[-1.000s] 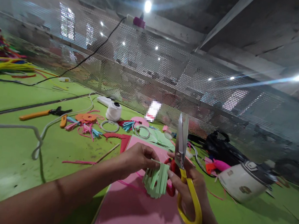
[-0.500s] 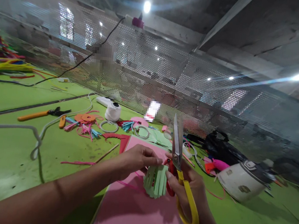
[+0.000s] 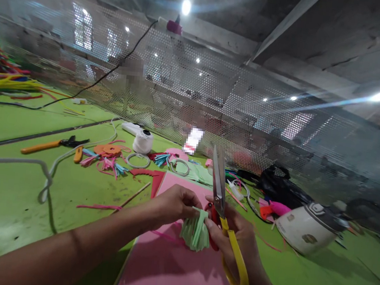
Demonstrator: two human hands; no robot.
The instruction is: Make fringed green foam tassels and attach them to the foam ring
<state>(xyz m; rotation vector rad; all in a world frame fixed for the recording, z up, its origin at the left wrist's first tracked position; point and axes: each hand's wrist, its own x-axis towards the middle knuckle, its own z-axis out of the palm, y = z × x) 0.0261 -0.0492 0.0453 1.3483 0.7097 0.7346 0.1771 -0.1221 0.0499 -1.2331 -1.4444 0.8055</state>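
Note:
My left hand (image 3: pixel 175 204) pinches the top of a light green fringed paper bundle (image 3: pixel 195 232), whose strips hang down over a pink sheet (image 3: pixel 177 271). On the bundle's right side, the fingers of my right hand (image 3: pixel 234 236) touch its upper edge. Yellow-handled scissors (image 3: pixel 220 190) are held in the same hand, blades pointing up and slightly parted. A red-handled tool (image 3: pixel 214 227) is also in that hand, partly hidden by the fingers.
Orange-handled pliers (image 3: pixel 41 147), white string roll (image 3: pixel 143 141), paper tassels (image 3: pixel 107 163) and metal rings (image 3: pixel 137 160) lie on the green table (image 3: pixel 1 214). A grey-white container (image 3: pixel 305 232) and black bag (image 3: pixel 280 187) stand right. Perforated mesh (image 3: pixel 197 98) rises behind.
The green strips are gathered more tightly together. My right hand and the scissors have shifted slightly left, with the blades leaning further left.

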